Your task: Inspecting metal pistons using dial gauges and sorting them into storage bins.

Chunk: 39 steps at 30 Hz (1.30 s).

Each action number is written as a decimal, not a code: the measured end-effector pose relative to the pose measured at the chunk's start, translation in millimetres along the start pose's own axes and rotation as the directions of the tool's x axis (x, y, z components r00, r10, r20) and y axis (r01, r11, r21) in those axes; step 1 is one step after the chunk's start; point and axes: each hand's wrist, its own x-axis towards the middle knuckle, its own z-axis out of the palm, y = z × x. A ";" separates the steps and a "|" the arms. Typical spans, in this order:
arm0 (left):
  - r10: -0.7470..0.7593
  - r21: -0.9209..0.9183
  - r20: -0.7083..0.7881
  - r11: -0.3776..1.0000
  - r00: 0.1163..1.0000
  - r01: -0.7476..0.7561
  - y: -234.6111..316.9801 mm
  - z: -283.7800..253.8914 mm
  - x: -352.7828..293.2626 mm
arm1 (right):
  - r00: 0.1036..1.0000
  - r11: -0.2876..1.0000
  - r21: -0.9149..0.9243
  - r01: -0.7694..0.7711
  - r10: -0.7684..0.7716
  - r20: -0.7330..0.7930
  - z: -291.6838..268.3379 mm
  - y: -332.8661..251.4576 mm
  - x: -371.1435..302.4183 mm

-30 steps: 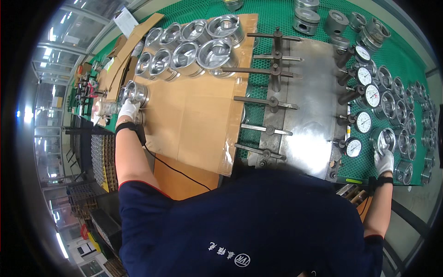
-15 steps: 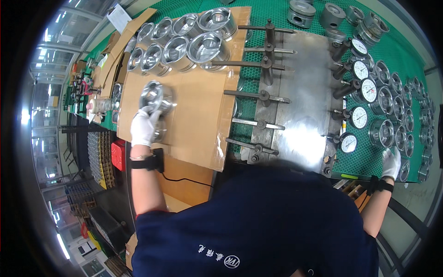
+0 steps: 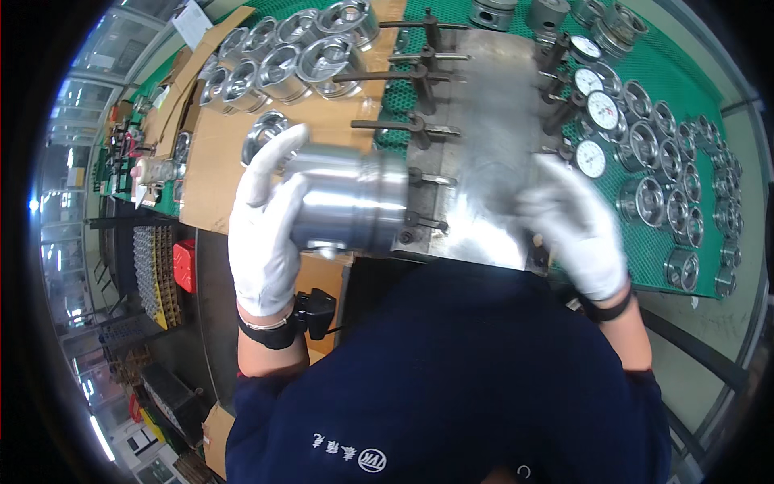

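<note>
My gloved left hand [image 3: 264,234] is closed around a shiny metal piston [image 3: 348,198], held on its side above the near part of the cardboard sheet [image 3: 214,181]. Its grooved end points right, toward the clamp bars. Another piston [image 3: 260,135] stands on the cardboard just beyond my left fingers and is partly hidden by them. Over the near right part of a bare steel plate [image 3: 500,89], my gloved right hand [image 3: 576,230] reaches leftward. Motion blurs its fingertips, but the fingers look apart and I see nothing in them.
Several pistons [image 3: 282,73] stand in rows on the far cardboard. Black clamp bars [image 3: 421,85] line the plate's left side, dial gauges [image 3: 601,111] its right. More pistons [image 3: 642,202] cover the green mat [image 3: 625,262] at right. A red container [image 3: 185,266] sits at lower left.
My left hand has lifted a piston off the cardboard and brought it nearer and to the right. My right hand has left the pistons at right and swung left over the plate.
</note>
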 end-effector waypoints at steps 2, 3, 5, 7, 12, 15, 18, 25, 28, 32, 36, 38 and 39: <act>0.157 0.008 0.295 0.986 0.943 -0.166 10.5 25.8 -1.5 | 0.973 0.996 0.092 0.016 -0.037 0.227 35.1 -15.5 8.1; 0.112 -0.298 0.339 0.955 0.934 -0.006 8.3 39.6 -5.4 | 0.964 0.997 0.065 0.045 -0.060 0.260 50.6 -17.2 8.5; -0.134 -0.409 0.497 0.835 0.858 0.367 5.1 52.7 -5.1 | 0.982 0.987 0.103 0.122 -0.135 0.134 58.1 -9.0 0.2; -0.268 -0.279 0.608 0.808 0.747 0.518 -17.8 49.1 -0.6 | 0.988 0.990 -0.061 0.130 -0.124 0.092 45.6 -9.9 -5.7; -0.203 0.166 0.706 0.979 0.678 0.121 -40.6 52.0 -10.0 | 0.979 0.913 -0.352 0.205 -0.187 0.085 26.5 -12.7 -2.2; 0.098 0.411 0.673 0.775 0.733 -0.481 -43.9 73.0 -9.0 | 0.983 0.840 -0.511 0.181 -0.143 0.115 30.1 -10.2 8.8; 0.308 0.327 0.710 0.652 0.633 -0.684 -51.9 92.0 -14.1 | 0.981 0.780 -0.595 0.195 -0.141 0.136 34.3 -2.4 13.7; 0.436 0.325 0.626 0.608 0.647 -0.725 -80.2 104.8 -12.1 | 0.974 0.836 -0.524 0.165 -0.222 -0.047 29.1 9.7 -18.8; 0.454 0.324 0.643 0.569 0.617 -0.756 -82.6 109.6 -8.9 | 0.886 0.886 0.058 -0.460 0.463 -0.032 29.2 36.9 -43.9; 0.439 0.273 0.633 0.644 0.638 -0.715 -87.2 118.4 1.3 | 0.786 0.611 0.542 -0.578 0.595 0.168 42.8 34.4 -47.9; 0.398 0.240 0.651 0.700 0.647 -0.673 -84.5 124.5 7.0 | 0.787 0.632 0.533 -0.562 0.608 0.109 49.7 42.7 -44.8; 0.401 0.271 0.651 0.671 0.645 -0.690 -85.4 126.0 9.0 | 0.785 0.625 0.545 -0.559 0.610 0.107 49.5 43.6 -44.1; 0.400 0.267 0.654 0.672 0.642 -0.691 -86.0 126.9 9.2 | 0.784 0.618 0.554 -0.558 0.612 0.107 49.4 43.8 -44.1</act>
